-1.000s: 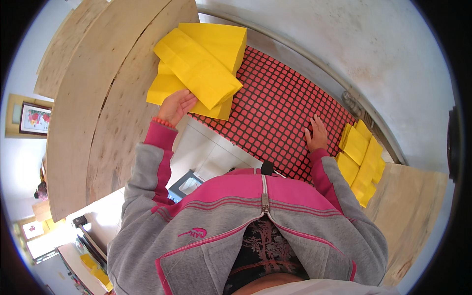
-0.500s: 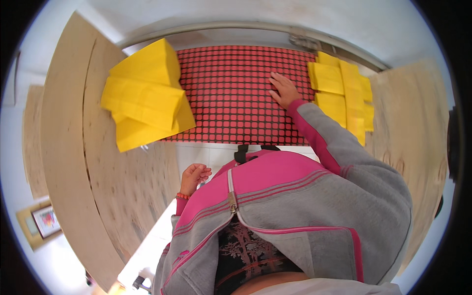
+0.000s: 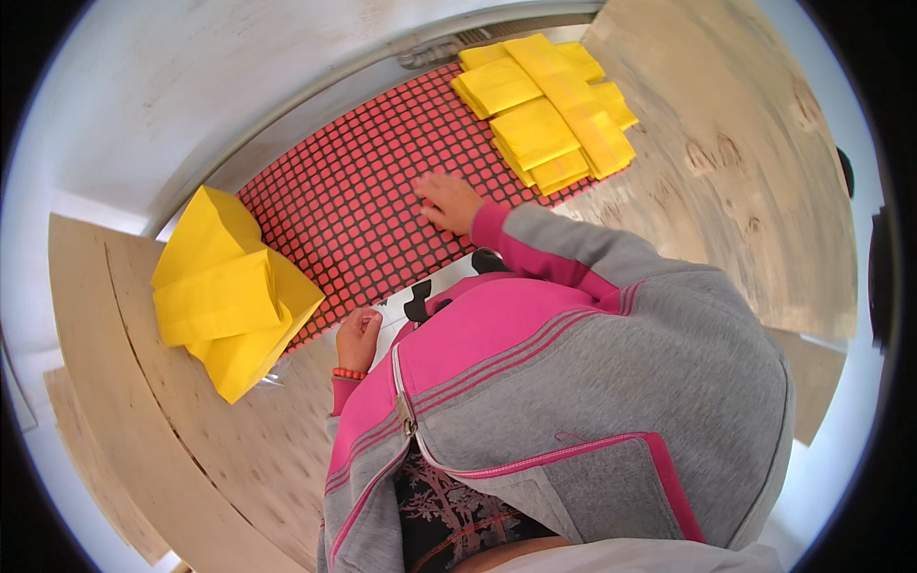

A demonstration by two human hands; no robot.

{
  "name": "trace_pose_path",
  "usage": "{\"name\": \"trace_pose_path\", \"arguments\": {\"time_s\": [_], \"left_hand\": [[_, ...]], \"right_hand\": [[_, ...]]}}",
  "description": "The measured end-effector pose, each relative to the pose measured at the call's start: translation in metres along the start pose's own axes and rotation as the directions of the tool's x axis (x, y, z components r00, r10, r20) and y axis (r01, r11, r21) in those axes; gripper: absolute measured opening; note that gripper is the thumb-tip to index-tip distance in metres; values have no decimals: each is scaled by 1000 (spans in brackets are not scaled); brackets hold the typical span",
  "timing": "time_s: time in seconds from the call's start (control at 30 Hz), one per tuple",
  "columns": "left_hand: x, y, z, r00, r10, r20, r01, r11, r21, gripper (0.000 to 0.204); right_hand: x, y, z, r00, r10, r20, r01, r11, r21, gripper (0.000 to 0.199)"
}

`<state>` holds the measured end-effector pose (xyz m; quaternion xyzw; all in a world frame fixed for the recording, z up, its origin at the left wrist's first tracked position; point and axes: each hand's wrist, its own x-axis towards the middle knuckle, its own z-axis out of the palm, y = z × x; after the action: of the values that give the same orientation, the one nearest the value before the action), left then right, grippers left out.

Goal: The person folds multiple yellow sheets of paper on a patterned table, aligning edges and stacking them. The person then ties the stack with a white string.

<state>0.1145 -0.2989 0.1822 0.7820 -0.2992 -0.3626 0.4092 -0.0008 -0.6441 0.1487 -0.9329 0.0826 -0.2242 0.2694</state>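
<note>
My right hand (image 3: 449,202) rests, palm down with fingers spread, on a red cloth with a black grid pattern (image 3: 344,181); its fingers are slightly blurred. My left hand (image 3: 358,339), wearing a red bead bracelet, hovers by the cloth's near edge with its fingers curled in, and I see nothing in it. To the left lies a loose heap of yellow folded sheets (image 3: 224,296), partly over the cloth. Several neatly folded yellow bundles (image 3: 549,115) sit stacked crosswise at the cloth's right end, beyond my right hand.
Pale wooden boards (image 3: 716,162) extend to the right, and another wooden surface with a dark seam (image 3: 191,420) spreads on the left. Behind the cloth stands a white wall (image 3: 181,105) with a rail or pipe (image 3: 287,91) along its foot.
The view has turned to the right, so the cloth and yellow pieces appear tilted. My right hand has shifted away from the stacked bundles toward the cloth's near edge. My left hand is more curled.
</note>
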Motion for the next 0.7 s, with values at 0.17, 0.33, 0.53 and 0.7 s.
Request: {"name": "trace_pose_path", "arguments": {"time_s": [0.17, 0.33, 0.53, 0.7], "left_hand": [[18, -12, 6, 989, 143, 28, -145, 962, 233, 22], [44, -5, 19, 933, 350, -83, -260, 816, 516, 36], [74, 17, 37, 977, 202, -64, -78, 625, 777, 58], [78, 28, 41, 995, 56, -83, 24, 671, 741, 63]], "right_hand": [[-90, -39, -56, 971, 230, 72, -235, 970, 70, 24], [-130, -26, -116, 932, 363, -21, -363, 931, -38, 29], [-117, 77, -206, 809, 514, -283, -552, 831, -68, 37], [-99, 192, -265, 698, 658, -281, -706, 699, -116, 50]]}}
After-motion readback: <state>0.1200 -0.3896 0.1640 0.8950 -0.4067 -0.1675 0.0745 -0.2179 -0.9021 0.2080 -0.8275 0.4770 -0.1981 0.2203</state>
